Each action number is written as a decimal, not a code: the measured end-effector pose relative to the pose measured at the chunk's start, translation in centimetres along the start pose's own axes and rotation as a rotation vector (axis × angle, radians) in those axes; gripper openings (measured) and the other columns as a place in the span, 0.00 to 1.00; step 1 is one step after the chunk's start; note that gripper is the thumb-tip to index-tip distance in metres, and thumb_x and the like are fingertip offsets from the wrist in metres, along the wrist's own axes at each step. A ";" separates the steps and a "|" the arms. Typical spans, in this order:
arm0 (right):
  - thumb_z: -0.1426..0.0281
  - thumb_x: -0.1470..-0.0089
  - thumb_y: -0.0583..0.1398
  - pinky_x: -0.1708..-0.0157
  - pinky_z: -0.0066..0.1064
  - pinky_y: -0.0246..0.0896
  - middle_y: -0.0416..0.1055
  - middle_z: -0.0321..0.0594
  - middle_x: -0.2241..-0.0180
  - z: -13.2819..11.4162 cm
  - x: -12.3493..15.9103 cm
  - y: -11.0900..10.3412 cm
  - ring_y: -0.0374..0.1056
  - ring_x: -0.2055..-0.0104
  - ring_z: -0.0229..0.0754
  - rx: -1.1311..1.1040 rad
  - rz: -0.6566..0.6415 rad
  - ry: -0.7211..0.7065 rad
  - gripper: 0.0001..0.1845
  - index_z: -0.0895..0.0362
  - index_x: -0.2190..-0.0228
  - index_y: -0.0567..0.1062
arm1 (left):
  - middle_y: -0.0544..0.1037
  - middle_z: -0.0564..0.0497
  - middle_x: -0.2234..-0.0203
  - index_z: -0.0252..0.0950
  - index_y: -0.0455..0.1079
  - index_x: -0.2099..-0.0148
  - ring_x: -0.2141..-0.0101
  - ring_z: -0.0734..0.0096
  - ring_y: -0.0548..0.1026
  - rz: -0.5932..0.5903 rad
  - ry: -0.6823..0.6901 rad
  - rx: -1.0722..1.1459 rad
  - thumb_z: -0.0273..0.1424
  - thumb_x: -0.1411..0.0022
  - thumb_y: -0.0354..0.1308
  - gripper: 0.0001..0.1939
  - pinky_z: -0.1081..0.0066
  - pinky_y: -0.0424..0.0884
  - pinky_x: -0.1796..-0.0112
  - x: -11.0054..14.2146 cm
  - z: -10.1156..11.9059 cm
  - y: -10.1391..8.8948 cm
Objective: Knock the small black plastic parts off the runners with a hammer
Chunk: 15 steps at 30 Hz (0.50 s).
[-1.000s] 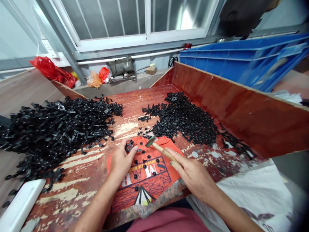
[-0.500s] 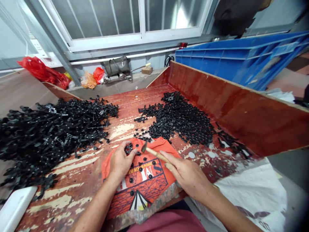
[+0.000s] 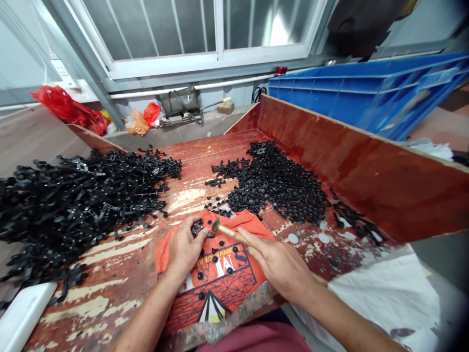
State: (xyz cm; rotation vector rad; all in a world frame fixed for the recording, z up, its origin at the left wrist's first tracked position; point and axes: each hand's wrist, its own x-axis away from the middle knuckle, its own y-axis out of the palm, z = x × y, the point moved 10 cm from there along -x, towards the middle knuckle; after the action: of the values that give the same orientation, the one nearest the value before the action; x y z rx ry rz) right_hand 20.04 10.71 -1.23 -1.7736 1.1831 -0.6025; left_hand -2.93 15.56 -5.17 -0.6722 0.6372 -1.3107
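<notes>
My left hand (image 3: 185, 247) rests on an orange printed cloth (image 3: 220, 274) and pinches a small black plastic part (image 3: 198, 227) at the cloth's far edge. My right hand (image 3: 278, 266) grips the wooden handle of a small hammer (image 3: 229, 232), whose head sits right beside the black part and my left fingertips. Several loose black round pieces (image 3: 214, 254) lie scattered on the cloth between my hands.
A big heap of black plastic strips (image 3: 73, 195) fills the left of the worn red wooden tray (image 3: 330, 146); a smaller pile of black pieces (image 3: 278, 183) lies at the right. A blue crate (image 3: 366, 93) stands behind the wall, a white sack (image 3: 384, 293) at right, a white object (image 3: 22, 313) bottom left.
The hammer head has come down and left, from raised above the cloth's edge to right beside the part pinched in my left hand. My left hand stayed almost in place.
</notes>
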 end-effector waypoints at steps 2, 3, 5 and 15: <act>0.69 0.31 0.48 0.56 0.36 0.72 0.76 0.36 0.48 0.0 0.0 -1.1 0.76 0.55 0.43 -0.063 0.095 -0.010 0.27 0.42 0.34 0.55 | 0.80 0.49 0.54 0.42 0.69 0.47 0.56 0.63 0.77 -0.006 0.007 -0.012 0.38 0.37 0.56 0.17 0.67 0.70 0.56 0.0 0.1 0.0; 0.69 0.31 0.48 0.54 0.36 0.71 0.75 0.37 0.47 -0.1 0.0 -1.5 0.76 0.53 0.43 -0.084 0.124 -0.019 0.27 0.43 0.33 0.55 | 0.80 0.49 0.54 0.42 0.69 0.47 0.56 0.63 0.77 -0.008 0.011 -0.013 0.38 0.37 0.56 0.17 0.67 0.70 0.56 0.0 0.2 0.0; 0.69 0.32 0.49 0.56 0.37 0.72 0.77 0.37 0.49 -0.1 -0.1 -1.2 0.77 0.55 0.45 -0.061 0.088 -0.013 0.28 0.43 0.34 0.56 | 0.79 0.50 0.54 0.42 0.69 0.47 0.56 0.63 0.76 -0.013 0.015 -0.018 0.37 0.37 0.56 0.16 0.67 0.69 0.55 0.0 0.3 -0.1; 0.69 0.32 0.51 0.58 0.35 0.73 0.77 0.33 0.50 -0.9 -1.1 -0.3 0.78 0.60 0.43 -0.087 -0.064 0.008 0.29 0.37 0.34 0.54 | 0.80 0.52 0.54 0.45 0.69 0.46 0.56 0.63 0.77 -0.076 0.029 0.011 0.38 0.37 0.55 0.17 0.68 0.70 0.58 0.3 0.9 0.4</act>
State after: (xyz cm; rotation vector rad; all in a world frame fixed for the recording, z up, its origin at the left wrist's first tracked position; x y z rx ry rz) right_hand 18.97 11.34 -0.47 -1.8898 1.1767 -0.6041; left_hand -1.94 15.41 -4.88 -0.6750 0.6332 -1.3956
